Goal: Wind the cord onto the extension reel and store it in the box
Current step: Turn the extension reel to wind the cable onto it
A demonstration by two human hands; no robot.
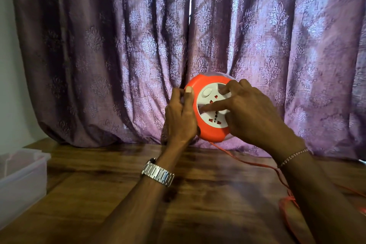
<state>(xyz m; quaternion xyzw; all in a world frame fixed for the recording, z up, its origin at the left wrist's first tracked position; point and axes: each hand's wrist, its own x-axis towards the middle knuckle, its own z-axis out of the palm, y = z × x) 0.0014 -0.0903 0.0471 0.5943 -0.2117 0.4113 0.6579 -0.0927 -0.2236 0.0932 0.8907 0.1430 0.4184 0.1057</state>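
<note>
Orange plastic rims the round extension reel (pixel 210 109), which is held up off the wooden table (pixel 122 194) in front of a purple patterned curtain (pixel 99 45), its white socket face turned toward the camera. The left hand (pixel 181 116) grips the reel's left edge, thumb pressed on the orange rim and the other fingers curled round behind it. The right hand (pixel 251 113) lies across the right side of the white face, fingers spread and bent, the forefinger stretched flat over the middle of the sockets; whether it is gripping or only pressing cannot be told. An orange cord (pixel 245 161) leaves the bottom of the reel, runs down to the right under the right forearm and lies in loose, blurred loops on the table near the right edge. A clear plastic box (pixel 21 180) stands open at the far left of the table, well apart from the reel. A metal watch (pixel 157 173) sits on the left wrist and a thin beaded bracelet (pixel 293 157) on the right.
</note>
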